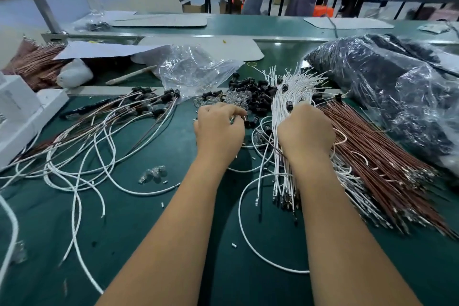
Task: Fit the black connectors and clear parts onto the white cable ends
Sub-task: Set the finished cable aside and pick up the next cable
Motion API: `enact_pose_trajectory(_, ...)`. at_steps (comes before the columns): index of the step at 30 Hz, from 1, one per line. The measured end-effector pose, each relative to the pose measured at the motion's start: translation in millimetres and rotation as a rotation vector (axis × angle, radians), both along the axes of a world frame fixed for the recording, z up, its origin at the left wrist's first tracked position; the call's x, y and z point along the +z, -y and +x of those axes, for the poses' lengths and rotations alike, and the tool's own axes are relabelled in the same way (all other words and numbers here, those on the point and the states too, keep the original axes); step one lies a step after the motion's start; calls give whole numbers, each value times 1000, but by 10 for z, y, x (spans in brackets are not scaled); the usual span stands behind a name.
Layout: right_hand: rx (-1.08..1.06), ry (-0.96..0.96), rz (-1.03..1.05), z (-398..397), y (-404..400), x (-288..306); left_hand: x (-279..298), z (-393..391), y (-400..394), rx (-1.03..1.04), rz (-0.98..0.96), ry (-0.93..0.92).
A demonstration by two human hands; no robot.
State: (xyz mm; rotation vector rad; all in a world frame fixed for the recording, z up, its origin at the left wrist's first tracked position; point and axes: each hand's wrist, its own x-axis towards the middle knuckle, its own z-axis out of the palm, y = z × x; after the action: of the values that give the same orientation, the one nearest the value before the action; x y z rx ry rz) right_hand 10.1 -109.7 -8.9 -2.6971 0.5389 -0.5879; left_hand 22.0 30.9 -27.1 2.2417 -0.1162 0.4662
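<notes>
A heap of black connectors point(258, 93) lies at the centre back of the green mat, with clear parts point(224, 99) just left of it. My left hand point(218, 129) sits at the near edge of these heaps, fingers curled and pinching a small clear part. My right hand point(305, 129) rests on a bundle of white cables point(283, 112), its fingers curled among them; what they hold is hidden. White cables with black connectors fitted point(149, 104) lie spread at the left.
A brown cable bundle point(372, 151) fans out at the right beside a large black plastic bag point(397, 87). A clear bag point(191, 69) lies behind the heaps. White boxes point(22, 112) stand at the left edge. Several clear parts point(152, 174) lie loose on the mat point(149, 218).
</notes>
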Motion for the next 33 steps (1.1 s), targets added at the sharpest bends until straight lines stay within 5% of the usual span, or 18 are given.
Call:
enact_pose_trajectory(11,415,212,1,-66,-137,72,69,-108,42,-170,206,298)
enact_pose_trajectory(18,597,322,189,-106,-146,117,52,-83,14,-257,43,264)
enact_pose_trajectory(27,31,639,177,-49,28,162,33,1,-248,-36,96,354)
enact_pose_trajectory(33,-39,465,-98,-87,97,156,25,-18,-310,-79,42,324)
